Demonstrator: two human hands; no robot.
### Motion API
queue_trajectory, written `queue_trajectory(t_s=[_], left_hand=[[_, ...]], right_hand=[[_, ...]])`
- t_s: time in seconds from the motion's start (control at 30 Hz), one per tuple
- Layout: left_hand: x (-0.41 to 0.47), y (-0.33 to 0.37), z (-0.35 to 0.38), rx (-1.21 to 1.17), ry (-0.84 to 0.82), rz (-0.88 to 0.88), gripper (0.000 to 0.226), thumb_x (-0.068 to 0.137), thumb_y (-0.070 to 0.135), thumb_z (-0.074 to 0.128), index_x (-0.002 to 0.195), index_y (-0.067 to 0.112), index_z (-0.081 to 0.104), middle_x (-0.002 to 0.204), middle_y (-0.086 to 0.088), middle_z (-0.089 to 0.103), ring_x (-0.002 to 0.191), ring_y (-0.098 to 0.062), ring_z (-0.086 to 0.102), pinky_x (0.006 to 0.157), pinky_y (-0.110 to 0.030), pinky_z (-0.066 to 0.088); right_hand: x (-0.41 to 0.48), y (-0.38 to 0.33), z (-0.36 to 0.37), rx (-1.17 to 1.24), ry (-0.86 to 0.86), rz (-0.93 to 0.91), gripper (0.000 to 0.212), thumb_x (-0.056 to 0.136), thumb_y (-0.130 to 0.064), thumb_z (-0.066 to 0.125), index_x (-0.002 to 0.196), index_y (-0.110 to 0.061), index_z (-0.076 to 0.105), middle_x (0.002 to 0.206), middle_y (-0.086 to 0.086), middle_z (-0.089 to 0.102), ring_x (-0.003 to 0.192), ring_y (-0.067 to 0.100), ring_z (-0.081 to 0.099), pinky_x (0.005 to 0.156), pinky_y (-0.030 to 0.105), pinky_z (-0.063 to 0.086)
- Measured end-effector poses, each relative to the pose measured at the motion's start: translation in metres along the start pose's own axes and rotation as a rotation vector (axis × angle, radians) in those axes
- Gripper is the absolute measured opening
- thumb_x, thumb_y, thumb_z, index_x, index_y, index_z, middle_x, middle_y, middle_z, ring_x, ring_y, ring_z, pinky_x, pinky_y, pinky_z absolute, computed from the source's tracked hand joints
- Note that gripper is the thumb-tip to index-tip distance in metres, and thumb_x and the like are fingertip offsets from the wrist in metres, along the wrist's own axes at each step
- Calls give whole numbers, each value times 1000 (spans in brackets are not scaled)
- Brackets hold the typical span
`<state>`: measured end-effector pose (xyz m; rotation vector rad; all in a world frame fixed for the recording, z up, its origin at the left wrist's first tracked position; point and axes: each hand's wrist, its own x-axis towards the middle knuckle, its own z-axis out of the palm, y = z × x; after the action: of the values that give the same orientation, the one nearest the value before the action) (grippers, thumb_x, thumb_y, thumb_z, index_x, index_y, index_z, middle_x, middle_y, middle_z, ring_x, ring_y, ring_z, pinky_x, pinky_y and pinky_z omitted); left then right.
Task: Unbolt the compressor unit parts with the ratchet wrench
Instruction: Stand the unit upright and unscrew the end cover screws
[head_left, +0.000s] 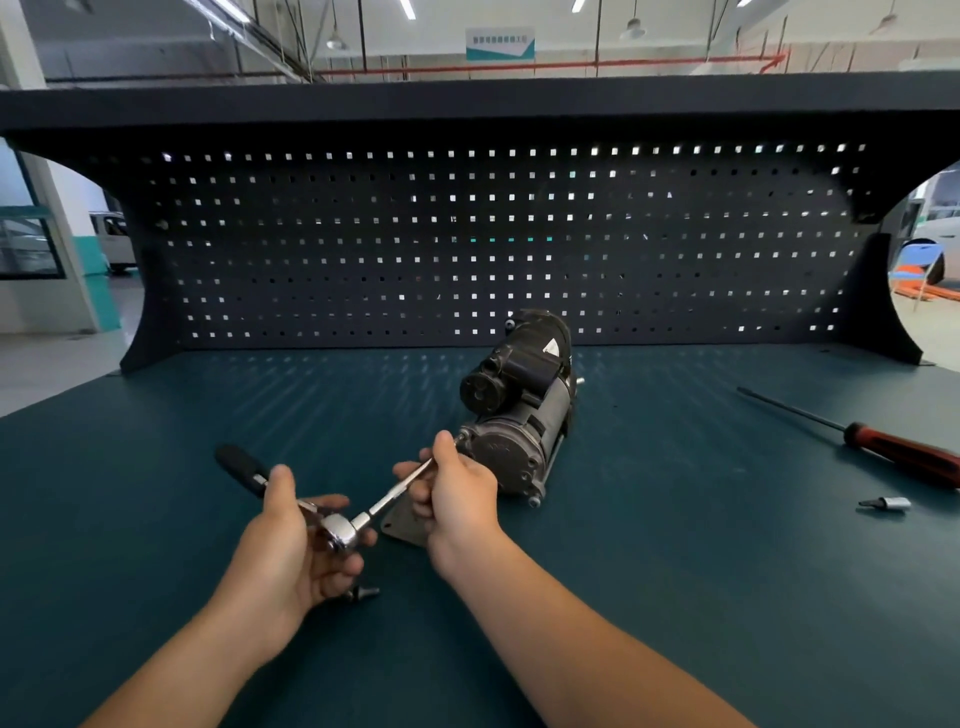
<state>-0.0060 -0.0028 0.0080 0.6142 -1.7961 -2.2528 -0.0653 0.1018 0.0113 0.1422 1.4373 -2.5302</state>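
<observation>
Left hand (288, 545) grips ratchet wrench (340, 532) at its head, right hand (460, 493) pinches the extension bar (400, 491) against compressor unit (519, 415) lying mid-workbench (675, 571); likely risk: slanted bar slips off, rounding the bolt.

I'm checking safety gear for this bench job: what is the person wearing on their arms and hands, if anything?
Nothing shows. The left hand and right hand are bare, without gloves, and no ring shows on the fingers in sight. The left forearm and right forearm are bare down to the frame's lower edge: no sleeve, watch, wristband or marking in view.
</observation>
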Motion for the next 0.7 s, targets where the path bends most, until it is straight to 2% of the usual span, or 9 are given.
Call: queue_trajectory(t_s=[0.13, 0.3, 0.33, 0.4, 0.47, 0.53, 0.6, 0.63, 0.7], left_hand=[[-5, -2, 8, -2, -61, 110, 37, 95, 49, 32, 96, 17, 52, 47, -9, 58, 32, -15, 45, 31, -21, 36], [-19, -4, 10, 342, -64, 451, 14, 96, 29, 41, 102, 22, 52, 55, -6, 64, 38, -14, 51, 39, -23, 44], [-22, -3, 7, 478, -78, 548, 17, 94, 33, 42, 106, 23, 51, 59, -3, 64, 43, -11, 55, 46, -22, 45], [-27, 3, 2, 992, -81, 820, 35, 85, 47, 49, 116, 32, 44, 68, 12, 60, 58, -6, 61, 55, -22, 43], [-26, 1, -3, 1451, -141, 1099, 69, 62, 38, 80, 124, 36, 49, 64, 14, 55, 49, -8, 59, 42, -19, 34], [-24, -5, -6, 1584, -80, 1260, 87, 39, 30, 92, 120, 25, 61, 56, 10, 53, 38, -9, 52, 37, -13, 21], [-23, -3, -2, 1553, -67, 1053, 80, 60, 35, 83, 132, 32, 47, 58, 15, 50, 49, -6, 54, 42, -17, 34], [-23, -5, 0, 1403, -29, 974, 67, 77, 41, 68, 136, 40, 36, 62, 16, 50, 58, -6, 55, 50, -20, 42], [-19, -13, 1, 1121, 34, 808, 35, 89, 49, 41, 122, 37, 46, 64, 11, 58, 66, -9, 60, 65, -29, 49]], right_hand=[[0, -5, -1, 2, 6, 51, 28, 99, -27, 41, 82, -8, 51, 46, -2, 63, 27, 3, 34, 32, 14, 27], [0, -6, -2, -86, 65, 71, 31, 91, -33, 56, 71, -9, 52, 42, -3, 60, 26, 4, 33, 33, 13, 28], [-1, -6, -3, -123, 63, 57, 33, 90, -33, 57, 68, -10, 51, 41, -4, 59, 27, 5, 34, 35, 13, 28], [-1, -4, -2, -181, 55, 36, 35, 92, -30, 55, 64, -11, 50, 40, -5, 56, 36, 8, 39, 39, 15, 32], [0, -4, -2, -204, 63, 19, 37, 95, -27, 50, 62, -10, 51, 51, 2, 56, 48, 13, 45, 46, 19, 38], [-1, -6, -1, -203, 72, 19, 36, 96, -26, 47, 64, -9, 54, 63, 6, 55, 53, 15, 48, 51, 22, 40], [-1, -7, -1, -219, 73, 49, 36, 97, -28, 45, 67, -10, 53, 59, 3, 52, 49, 12, 45, 44, 19, 37], [-2, -6, 0, -207, 66, 61, 36, 97, -28, 44, 67, -11, 52, 53, 0, 52, 47, 11, 44, 43, 18, 35], [-2, -5, 1, -147, 42, 74, 35, 98, -28, 44, 68, -12, 50, 40, -5, 51, 43, 10, 43, 46, 19, 34]])
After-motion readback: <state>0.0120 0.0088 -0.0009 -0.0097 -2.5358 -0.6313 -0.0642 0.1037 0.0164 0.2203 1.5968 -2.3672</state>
